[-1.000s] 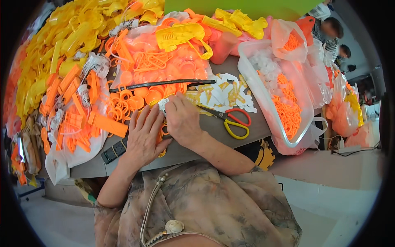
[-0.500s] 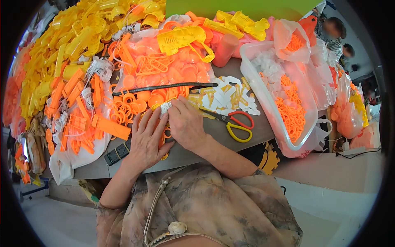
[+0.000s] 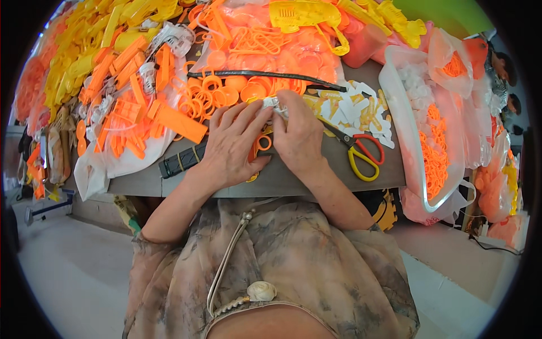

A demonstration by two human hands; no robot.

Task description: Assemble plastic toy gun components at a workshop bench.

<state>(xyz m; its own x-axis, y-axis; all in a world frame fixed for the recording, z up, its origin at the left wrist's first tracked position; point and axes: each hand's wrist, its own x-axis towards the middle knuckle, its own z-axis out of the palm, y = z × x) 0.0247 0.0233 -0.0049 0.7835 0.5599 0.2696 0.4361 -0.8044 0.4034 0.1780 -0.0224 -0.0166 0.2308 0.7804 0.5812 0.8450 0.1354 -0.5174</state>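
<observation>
both hands low on the grey tabletop (image 3: pixel 293 181), close together near its front edge. left hand (image 3: pixel 231 148) lies palm down, fingers spread and reaching forward; its fingertips meet a small white-and-grey piece (image 3: pixel 275 104) at the far side of the hands. right hand (image 3: pixel 299 135) beside it, fingers curled down over the same piece, so the piece sits pinched between the fingertips of both hands; left grip closed lightly on it, right grip closed on it too, though the thumbs are hidden and the exact hold cannot be made out

orange plastic rings (image 3: pixel 262 142) lie on the tabletop in the gap between the two hands, partly under the palms. more orange rings and caps (image 3: pixel 226 90) heaped just beyond the fingers. a long black strip (image 3: pixel 265 74) runs across the tabletop behind that heap

right of the right hand: scissors with red and yellow handles (image 3: pixel 362 157), blades pointing toward the hand, lying flat, near but not touching. past them a scatter of white and yellow cut bits (image 3: pixel 355 110). far right a clear plastic bag (image 3: pixel 420 107) holding small orange parts

left of the left hand: a flat orange bar (image 3: pixel 176 122) on a clear bag of orange pieces, and a dark ribbed bar (image 3: pixel 182 160) by the wrist. yellow plastic parts (image 3: pixel 84 51) piled at far left
</observation>
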